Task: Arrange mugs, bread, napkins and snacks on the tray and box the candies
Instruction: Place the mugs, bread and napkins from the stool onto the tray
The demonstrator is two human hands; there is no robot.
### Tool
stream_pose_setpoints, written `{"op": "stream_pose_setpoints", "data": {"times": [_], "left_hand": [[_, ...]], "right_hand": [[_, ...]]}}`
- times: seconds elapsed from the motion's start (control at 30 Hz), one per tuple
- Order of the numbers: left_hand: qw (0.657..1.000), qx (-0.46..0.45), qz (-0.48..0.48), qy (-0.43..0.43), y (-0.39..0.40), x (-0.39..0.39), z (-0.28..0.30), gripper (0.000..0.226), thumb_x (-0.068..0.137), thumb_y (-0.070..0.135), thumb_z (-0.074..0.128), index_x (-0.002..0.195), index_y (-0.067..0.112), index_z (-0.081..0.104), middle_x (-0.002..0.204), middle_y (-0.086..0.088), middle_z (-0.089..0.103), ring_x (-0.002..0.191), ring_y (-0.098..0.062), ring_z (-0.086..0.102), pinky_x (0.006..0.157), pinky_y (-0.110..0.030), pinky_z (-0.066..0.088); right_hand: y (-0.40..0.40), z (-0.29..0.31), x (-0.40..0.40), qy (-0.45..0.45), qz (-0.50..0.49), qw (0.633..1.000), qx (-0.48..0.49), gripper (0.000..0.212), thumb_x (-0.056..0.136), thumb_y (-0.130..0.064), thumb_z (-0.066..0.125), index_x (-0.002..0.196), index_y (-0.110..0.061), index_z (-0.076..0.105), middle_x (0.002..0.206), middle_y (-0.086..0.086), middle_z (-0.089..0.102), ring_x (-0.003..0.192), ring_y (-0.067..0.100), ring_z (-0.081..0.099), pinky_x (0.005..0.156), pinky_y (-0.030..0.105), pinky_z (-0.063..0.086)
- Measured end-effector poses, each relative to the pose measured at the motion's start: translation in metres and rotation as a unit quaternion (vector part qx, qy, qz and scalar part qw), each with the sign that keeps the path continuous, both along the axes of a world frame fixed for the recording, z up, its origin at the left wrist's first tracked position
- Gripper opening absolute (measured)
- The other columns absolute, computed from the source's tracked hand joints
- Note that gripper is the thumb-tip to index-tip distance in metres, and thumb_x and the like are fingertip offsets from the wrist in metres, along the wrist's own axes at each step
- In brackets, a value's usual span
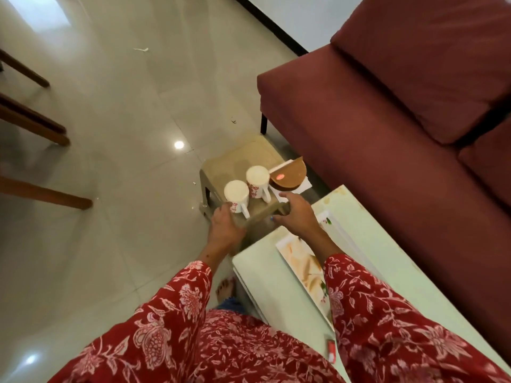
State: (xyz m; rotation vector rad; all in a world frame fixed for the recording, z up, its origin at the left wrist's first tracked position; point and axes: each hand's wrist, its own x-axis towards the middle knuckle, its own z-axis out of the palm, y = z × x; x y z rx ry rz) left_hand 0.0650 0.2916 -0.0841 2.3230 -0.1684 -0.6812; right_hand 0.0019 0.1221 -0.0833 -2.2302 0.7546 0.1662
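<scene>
The left hand (pixel 225 230) grips the near mug (pixel 237 195) at its twelve o'clock; the right hand (pixel 297 210), fingers relaxed, nears the far mug (pixel 258 181) at eleven.

A tiled living room seen from above.
Glossy pale grey floor tiles (pixel 116 134) reflect bright ceiling lights. A dark red sofa (pixel 401 111) fills the upper right of the frame, against a white wall (pixel 290 12) with black skirting. Wooden chair legs (pixel 33 125) enter at the left edge.
</scene>
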Motion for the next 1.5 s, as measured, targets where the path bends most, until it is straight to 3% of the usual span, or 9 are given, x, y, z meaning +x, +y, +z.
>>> {"op": "stream_pose_setpoints", "data": {"times": [0.27,0.47,0.63,0.8,0.93,1.13,1.27,1.37,1.5], "left_hand": [[0.991,0.071,-0.116,-0.012,-0.020,0.095,-0.050,0.085,0.067,0.006,0.075,0.138,0.013,0.029,0.137,-0.012,0.037,0.125,-0.029,0.040,0.102,-0.037,0.038],[0.979,0.110,-0.172,0.012,-0.038,0.132,-0.089,0.101,0.063,0.008,0.078,0.142,0.022,0.017,0.151,-0.009,0.020,0.139,-0.030,0.022,0.110,-0.050,0.031],[0.971,0.101,-0.213,0.049,-0.051,0.149,-0.110,0.107,0.058,0.015,0.083,0.143,0.022,0.018,0.150,-0.014,0.021,0.139,-0.034,0.021,0.110,-0.050,0.030],[0.977,0.059,-0.205,0.024,-0.048,0.150,-0.111,0.095,0.050,0.014,0.086,0.132,0.018,0.038,0.131,-0.010,0.045,0.114,-0.030,0.050,0.092,-0.040,0.044],[0.983,0.060,-0.171,0.004,-0.046,0.135,-0.099,0.093,0.049,0.017,0.088,0.128,0.017,0.039,0.126,-0.009,0.050,0.110,-0.028,0.052,0.090,-0.040,0.047],[0.985,0.049,-0.168,0.005,-0.054,0.086,-0.077,0.092,0.052,0.017,0.085,0.130,0.019,0.037,0.124,-0.010,0.050,0.109,-0.030,0.052,0.085,-0.039,0.048],[0.979,0.056,-0.192,0.028,-0.073,0.034,-0.069,0.092,0.054,0.016,0.085,0.131,0.021,0.035,0.123,-0.009,0.049,0.112,-0.030,0.050,0.088,-0.040,0.047],[0.974,0.053,-0.216,0.036,-0.087,-0.011,-0.071,0.093,0.052,0.016,0.084,0.131,0.022,0.035,0.123,-0.009,0.048,0.112,-0.029,0.050,0.090,-0.040,0.046],[0.963,0.036,-0.262,0.042,-0.105,-0.075,-0.082,0.092,0.052,0.019,0.084,0.130,0.022,0.034,0.118,-0.009,0.050,0.104,-0.029,0.055,0.080,-0.035,0.048]], "right_hand": [[-0.016,-0.055,0.109,0.079,0.051,0.995,-0.042,0.087,0.069,-0.024,0.080,0.142,-0.021,0.032,0.151,0.005,0.033,0.137,0.027,0.033,0.106,0.043,0.037],[-0.023,-0.086,0.160,0.136,0.112,0.976,-0.127,0.096,0.069,-0.022,0.080,0.144,-0.028,0.022,0.158,0.006,0.013,0.139,0.033,0.025,0.102,0.048,0.039],[-0.029,-0.109,0.180,0.172,0.146,0.964,-0.138,0.084,0.075,-0.025,0.075,0.142,-0.033,0.024,0.154,0.009,0.020,0.135,0.036,0.031,0.101,0.055,0.041],[-0.035,-0.110,0.179,0.143,0.139,0.970,-0.136,0.080,0.072,-0.028,0.077,0.138,-0.032,0.033,0.138,0.007,0.039,0.121,0.031,0.044,0.094,0.046,0.047],[-0.043,-0.096,0.159,0.113,0.108,0.982,-0.110,0.081,0.068,-0.036,0.078,0.137,-0.031,0.038,0.138,0.005,0.042,0.125,0.029,0.042,0.096,0.040,0.043],[-0.064,-0.069,0.098,0.102,0.100,0.983,-0.113,0.087,0.061,-0.039,0.082,0.135,-0.034,0.038,0.140,-0.001,0.044,0.125,0.024,0.044,0.092,0.041,0.049],[-0.088,-0.057,0.030,0.105,0.085,0.982,-0.133,0.088,0.058,-0.036,0.082,0.134,-0.030,0.037,0.136,-0.004,0.046,0.119,0.021,0.048,0.080,0.031,0.048],[-0.108,-0.054,-0.023,0.128,0.062,0.981,-0.133,0.090,0.058,-0.032,0.082,0.135,-0.027,0.036,0.137,-0.004,0.045,0.118,0.022,0.049,0.084,0.032,0.050],[-0.129,-0.062,-0.096,0.167,0.040,0.977,-0.129,0.090,0.059,-0.032,0.082,0.136,-0.027,0.035,0.138,-0.004,0.044,0.119,0.022,0.049,0.084,0.034,0.048]]}}
